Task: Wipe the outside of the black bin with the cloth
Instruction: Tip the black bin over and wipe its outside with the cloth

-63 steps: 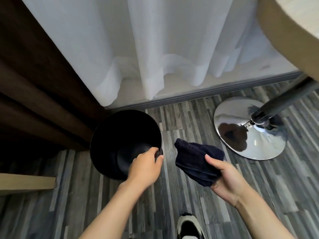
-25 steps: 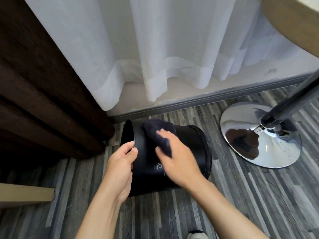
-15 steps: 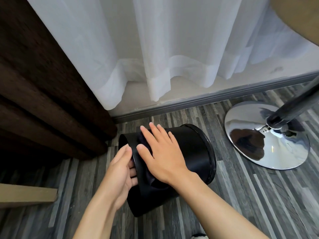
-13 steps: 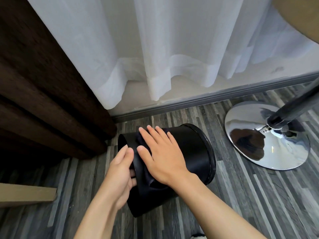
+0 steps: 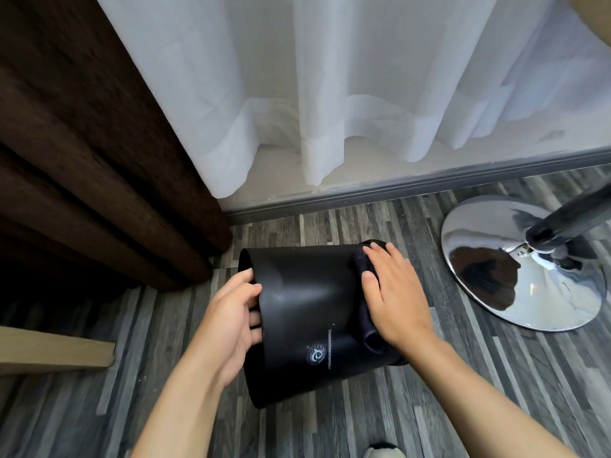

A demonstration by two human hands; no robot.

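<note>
The black bin (image 5: 307, 312) lies on its side above the floor, its open mouth facing left and a small round logo on its wall. My left hand (image 5: 228, 320) grips the rim at the mouth, fingers hooked inside. My right hand (image 5: 393, 299) lies flat on the bin's wall near its base end, pressing the dark cloth (image 5: 363, 302) against it. Most of the cloth is hidden under my palm; a fold sticks out on the left side and below.
A brown curtain (image 5: 82, 160) hangs at the left and a white sheer curtain (image 5: 330, 94) behind. A chrome pedestal base (image 5: 515, 272) with its pole stands on the right. A light wooden edge (image 5: 49, 352) juts in at the left. The floor is grey striped planks.
My right hand slid the cloth along the bin's wall from near the mouth to the base end. The logo has come into view. My left hand keeps hold of the rim.
</note>
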